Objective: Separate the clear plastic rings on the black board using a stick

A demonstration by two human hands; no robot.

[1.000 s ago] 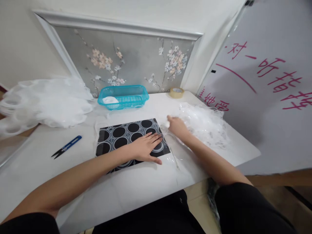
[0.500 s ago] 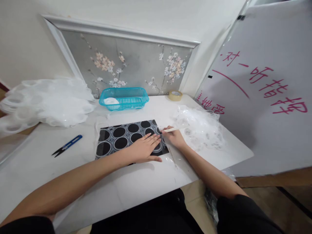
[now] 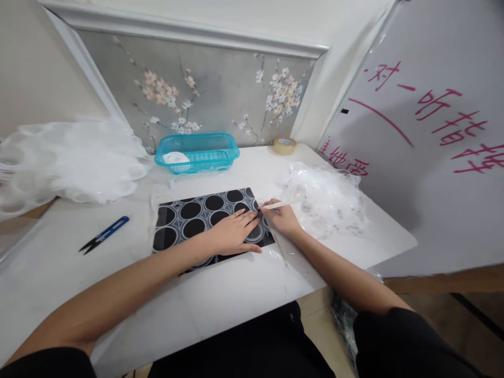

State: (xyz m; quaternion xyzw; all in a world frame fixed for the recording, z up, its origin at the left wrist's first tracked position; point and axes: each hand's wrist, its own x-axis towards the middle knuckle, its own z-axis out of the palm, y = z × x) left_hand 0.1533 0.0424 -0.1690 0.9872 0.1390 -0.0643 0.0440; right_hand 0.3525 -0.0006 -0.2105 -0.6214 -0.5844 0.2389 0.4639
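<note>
One patterned sheet, one pale stick, one pair of snips — one basket, one tape roll — two white heaps.

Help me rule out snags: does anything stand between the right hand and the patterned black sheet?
Nothing visible does: the right hand is at the right edge of the sheet, its slim white tool pointing there. The left hand lies on the sheet, close beside.

The sheet is black with grey rings, the basket see-through turquoise.
</note>
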